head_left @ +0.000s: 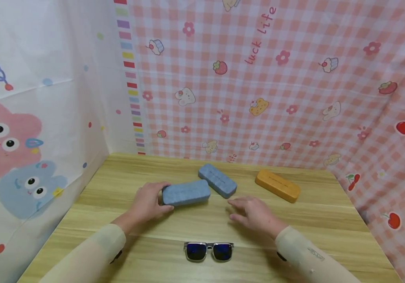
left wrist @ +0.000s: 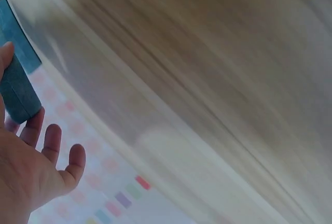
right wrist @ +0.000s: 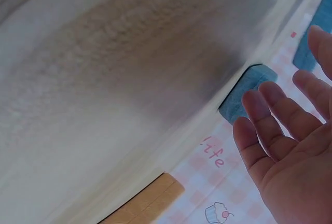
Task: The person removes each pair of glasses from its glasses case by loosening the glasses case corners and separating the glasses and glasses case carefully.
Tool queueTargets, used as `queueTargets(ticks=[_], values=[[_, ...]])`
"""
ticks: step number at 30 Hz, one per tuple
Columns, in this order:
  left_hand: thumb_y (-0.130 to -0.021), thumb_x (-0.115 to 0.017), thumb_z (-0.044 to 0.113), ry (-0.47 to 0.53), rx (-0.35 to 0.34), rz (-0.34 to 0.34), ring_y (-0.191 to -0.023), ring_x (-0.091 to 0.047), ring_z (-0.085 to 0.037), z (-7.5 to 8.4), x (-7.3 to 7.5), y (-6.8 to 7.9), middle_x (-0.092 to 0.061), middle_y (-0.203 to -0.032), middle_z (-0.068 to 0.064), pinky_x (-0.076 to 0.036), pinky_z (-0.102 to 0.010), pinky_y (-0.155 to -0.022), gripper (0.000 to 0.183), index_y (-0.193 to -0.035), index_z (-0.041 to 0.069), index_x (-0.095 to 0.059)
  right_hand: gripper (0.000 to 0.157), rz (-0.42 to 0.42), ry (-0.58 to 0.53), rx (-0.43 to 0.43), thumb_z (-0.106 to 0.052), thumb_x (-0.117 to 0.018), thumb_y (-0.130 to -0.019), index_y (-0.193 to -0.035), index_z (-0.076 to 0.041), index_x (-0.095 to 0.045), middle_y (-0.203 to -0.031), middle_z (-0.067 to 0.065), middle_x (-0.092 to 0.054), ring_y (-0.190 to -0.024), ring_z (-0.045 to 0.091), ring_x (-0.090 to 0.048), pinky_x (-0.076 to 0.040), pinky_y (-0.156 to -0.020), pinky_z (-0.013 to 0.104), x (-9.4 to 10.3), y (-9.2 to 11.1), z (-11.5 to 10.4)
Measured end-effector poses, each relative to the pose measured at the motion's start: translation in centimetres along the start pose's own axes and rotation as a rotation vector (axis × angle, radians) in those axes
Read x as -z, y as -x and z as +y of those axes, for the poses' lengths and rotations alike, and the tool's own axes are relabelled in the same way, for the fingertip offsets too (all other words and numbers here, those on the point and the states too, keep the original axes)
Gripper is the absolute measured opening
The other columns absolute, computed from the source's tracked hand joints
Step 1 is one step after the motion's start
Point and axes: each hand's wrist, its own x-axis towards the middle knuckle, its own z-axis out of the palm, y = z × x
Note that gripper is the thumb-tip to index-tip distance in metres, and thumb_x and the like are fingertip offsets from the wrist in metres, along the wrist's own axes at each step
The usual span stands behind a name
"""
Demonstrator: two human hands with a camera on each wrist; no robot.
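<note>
My left hand [head_left: 149, 201] grips the left end of a blue glasses case [head_left: 186, 192], thumb in front and fingers behind. In the left wrist view, thumb and fingertips pinch this case [left wrist: 19, 94]. A second blue glasses case [head_left: 217, 181] lies slanted just behind its right end, with printed lettering on top. My right hand [head_left: 253, 212] hovers over the table in front of that second case, fingers loosely extended and holding nothing. The right wrist view shows its spread fingers overlapping the second case [right wrist: 248, 92]. Sunglasses [head_left: 208, 251] with dark blue lenses and clear frames lie between my forearms.
An orange glasses case [head_left: 277, 186] lies at the back right of the wooden table [head_left: 315, 243]. A pink checked cloth [head_left: 245, 86] hangs behind the table's back edge. A white cloth with cartoon figures [head_left: 64, 118] hangs on the left.
</note>
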Motion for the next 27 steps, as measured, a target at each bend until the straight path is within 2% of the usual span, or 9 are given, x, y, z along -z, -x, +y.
queueTargets(ticks=[8, 14, 18, 27], values=[[-0.08, -0.094, 0.041, -0.016, 0.076, 0.09, -0.119, -0.069, -0.043, -2.5, 1.7, -0.1, -0.075, -0.132, -0.016, -0.052, -0.064, -0.1, 0.077, -0.144, 0.011, -0.065, 0.05, 0.0, 0.002, 0.012, -0.035, -0.076, -0.101, -0.143, -0.011, -0.069, -0.139, 0.01, -0.074, -0.129, 0.03, -0.071, -0.055, -0.111, 0.052, 0.0, 0.3, 0.4], [-0.081, -0.093, 0.042, -0.038, 0.158, 0.121, -0.116, -0.07, -0.044, -4.1, 2.6, -0.3, -0.076, -0.13, -0.019, -0.052, -0.063, -0.094, 0.076, -0.143, 0.01, -0.064, 0.049, -0.002, -0.002, 0.008, -0.035, -0.076, -0.101, -0.143, -0.01, -0.069, -0.139, 0.01, -0.074, -0.128, 0.03, -0.071, -0.055, -0.11, 0.052, -0.1, 0.4, 0.4], [-0.083, -0.091, 0.044, -0.049, 0.225, 0.107, -0.117, -0.069, -0.047, -5.0, 2.9, -0.6, -0.074, -0.131, -0.022, -0.05, -0.064, -0.093, 0.077, -0.145, 0.009, -0.062, 0.048, -0.005, -0.005, 0.016, -0.034, -0.076, -0.1, -0.142, -0.01, -0.07, -0.138, 0.009, -0.074, -0.127, 0.029, -0.072, -0.056, -0.11, 0.051, -0.3, 0.4, 0.4], [-0.087, -0.083, 0.05, -0.052, 0.376, 0.041, -0.126, -0.062, -0.053, -6.8, 3.3, -1.7, -0.066, -0.141, -0.03, -0.045, -0.069, -0.101, 0.082, -0.152, 0.009, -0.055, 0.046, -0.014, 0.011, 0.048, -0.034, -0.076, -0.1, -0.139, -0.01, -0.072, -0.134, 0.007, -0.076, -0.124, 0.026, -0.073, -0.058, -0.107, 0.049, -0.5, 0.3, 0.3]])
